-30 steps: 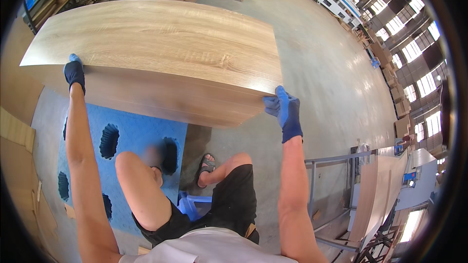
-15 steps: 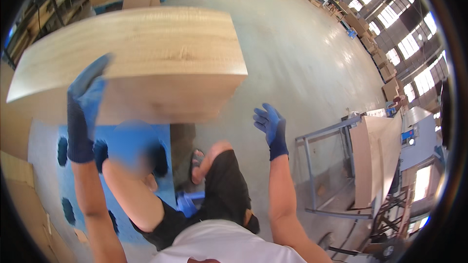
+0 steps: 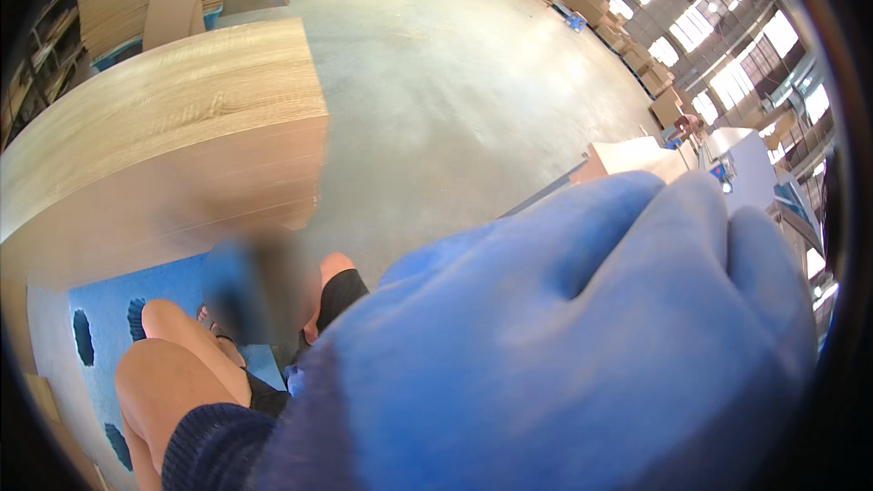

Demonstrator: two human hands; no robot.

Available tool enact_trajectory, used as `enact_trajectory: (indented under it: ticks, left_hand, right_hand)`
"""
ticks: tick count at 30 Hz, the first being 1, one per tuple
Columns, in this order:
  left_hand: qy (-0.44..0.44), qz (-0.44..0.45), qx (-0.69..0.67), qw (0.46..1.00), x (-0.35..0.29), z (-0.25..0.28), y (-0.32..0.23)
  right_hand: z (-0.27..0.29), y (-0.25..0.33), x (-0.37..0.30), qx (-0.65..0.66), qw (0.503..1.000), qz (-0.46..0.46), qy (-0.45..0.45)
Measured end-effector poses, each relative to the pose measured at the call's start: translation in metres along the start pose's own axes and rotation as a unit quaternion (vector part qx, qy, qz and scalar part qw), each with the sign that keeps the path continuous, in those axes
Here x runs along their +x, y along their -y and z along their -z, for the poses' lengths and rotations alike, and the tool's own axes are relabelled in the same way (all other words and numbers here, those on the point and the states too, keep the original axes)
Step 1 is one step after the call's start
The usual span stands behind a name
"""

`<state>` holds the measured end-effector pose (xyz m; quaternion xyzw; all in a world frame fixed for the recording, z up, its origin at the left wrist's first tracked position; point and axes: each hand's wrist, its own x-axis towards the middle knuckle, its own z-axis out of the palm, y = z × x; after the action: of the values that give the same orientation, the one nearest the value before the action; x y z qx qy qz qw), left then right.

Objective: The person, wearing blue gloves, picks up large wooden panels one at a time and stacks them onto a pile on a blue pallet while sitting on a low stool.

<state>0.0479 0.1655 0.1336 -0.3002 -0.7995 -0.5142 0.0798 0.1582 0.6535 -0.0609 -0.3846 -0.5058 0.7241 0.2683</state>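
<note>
- Head view: the gloved left hand point(image 3: 564, 345), seemingly the left, fills the foreground; its fingers point(image 3: 696, 227) lie side by side, nearly together. Whether they grip anything, I cannot tell.
- The wood-grain board stack point(image 3: 209, 109) stands left of the fingers, well apart.
- The blue pallet point(image 3: 173, 284) lies lower left of them.
- Pale panels point(image 3: 627, 158) show just past the fingertips.

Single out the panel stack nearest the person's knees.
The wood-grain-topped stack, at left: its near side almost reaches the knees in view, while the brown stack stands farther back, upper left.
</note>
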Motion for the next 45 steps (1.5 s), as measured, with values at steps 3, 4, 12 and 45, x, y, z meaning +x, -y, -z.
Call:
enact_trajectory:
  ticks: [3,4,12,45]
  left_hand:
    - [0.007,0.009,-0.024,1.000,-0.004,-0.020,-0.005]
    - [0.009,0.008,-0.034,0.999,-0.006,-0.026,-0.007]
    - [0.036,0.033,-0.104,0.993,-0.022,-0.066,-0.017]
    - [-0.440,-0.039,-0.374,0.816,-0.197,0.158,0.124]
  right_hand:
    - [0.030,0.017,-0.027,-0.149,0.937,0.316,-0.008]
    - [0.038,0.029,-0.040,-0.079,0.931,0.356,0.022]
    - [0.012,0.084,-0.132,0.234,0.958,0.158,0.056]
    - [0.061,0.131,-0.072,-0.116,0.897,0.421,0.063]
